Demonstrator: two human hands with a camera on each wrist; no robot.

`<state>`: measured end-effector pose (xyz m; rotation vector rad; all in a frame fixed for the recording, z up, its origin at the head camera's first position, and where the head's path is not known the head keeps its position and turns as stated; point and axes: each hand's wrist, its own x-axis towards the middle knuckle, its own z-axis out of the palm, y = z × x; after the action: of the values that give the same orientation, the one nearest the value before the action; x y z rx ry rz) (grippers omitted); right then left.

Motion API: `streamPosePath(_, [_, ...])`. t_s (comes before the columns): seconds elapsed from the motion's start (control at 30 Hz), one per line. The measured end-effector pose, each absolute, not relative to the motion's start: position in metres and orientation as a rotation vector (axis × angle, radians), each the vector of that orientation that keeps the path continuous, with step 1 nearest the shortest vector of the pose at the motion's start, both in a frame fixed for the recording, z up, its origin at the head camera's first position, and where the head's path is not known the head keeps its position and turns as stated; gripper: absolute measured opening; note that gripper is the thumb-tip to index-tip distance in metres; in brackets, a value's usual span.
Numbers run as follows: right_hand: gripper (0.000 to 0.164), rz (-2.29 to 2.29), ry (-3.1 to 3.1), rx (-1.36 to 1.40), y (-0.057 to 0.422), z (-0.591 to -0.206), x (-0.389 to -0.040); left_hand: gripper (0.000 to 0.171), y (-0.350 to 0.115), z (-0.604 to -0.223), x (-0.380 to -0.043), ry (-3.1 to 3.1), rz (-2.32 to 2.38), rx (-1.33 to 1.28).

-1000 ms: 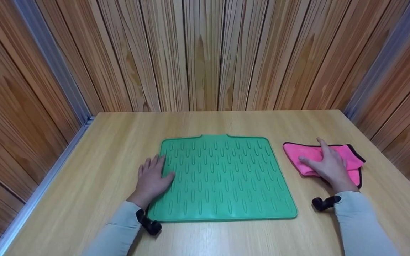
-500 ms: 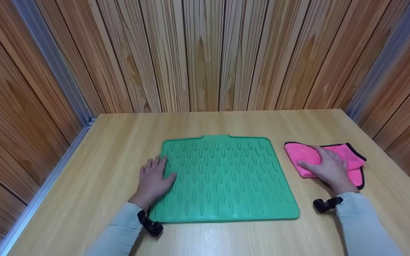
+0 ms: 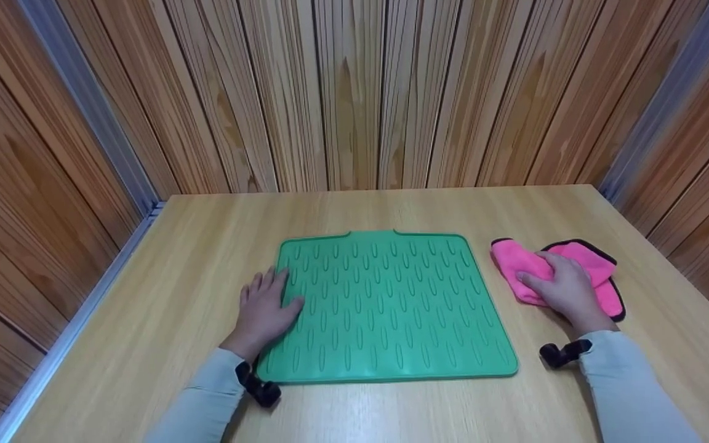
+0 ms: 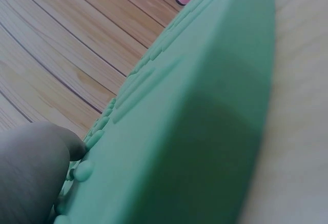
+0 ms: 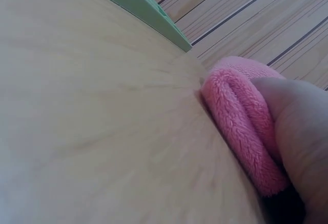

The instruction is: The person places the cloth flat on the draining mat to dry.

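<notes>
A green mat with raised oval ridges and a tab on its far edge lies flat on the table. Over its left edge rests my left hand, fingers straight; in the left wrist view the thumb presses on the ridged surface. Right of the mat, a folded pink cloth with black edging is bunched under my right hand, which grips it with curled fingers. The right wrist view shows the thumb against the fluffy folds of the cloth; the other fingers are hidden there.
The wooden table carries both things. Wood-panelled walls stand behind it and at both sides, with metal posts in the corners. A black wrist camera sits at each cuff.
My right fingers, first spread over the cloth, have curled and gathered it. The cloth has bunched up, its right corner drawn left. My left hand stays on the mat.
</notes>
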<state>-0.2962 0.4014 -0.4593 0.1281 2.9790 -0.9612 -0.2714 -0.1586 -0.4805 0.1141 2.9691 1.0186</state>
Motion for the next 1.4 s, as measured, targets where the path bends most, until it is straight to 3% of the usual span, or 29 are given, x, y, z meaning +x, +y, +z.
streamPosePath(0.43, [0.083,-0.959,3.091,0.105,0.399,-0.455,-0.294,0.078,-0.157,-0.479,-0.269,2.994,1.011,0.136])
streamPosePath(0.7, [0.063,-1.025,3.164,0.181,0.398,-0.446,-0.292,0.077,-0.156,-0.479,-0.272,2.977,0.999,0.123])
streamPosePath(1.13, [0.071,-1.042,3.178,0.253,0.396,-0.431,-0.293,0.077,-0.158,-0.478,-0.271,2.979,1.007,0.127])
streamPosePath(1.4, [0.055,-1.005,3.328,0.202,0.387,-0.424,-0.292,0.076,-0.158,-0.477,-0.271,2.997,0.996,0.135])
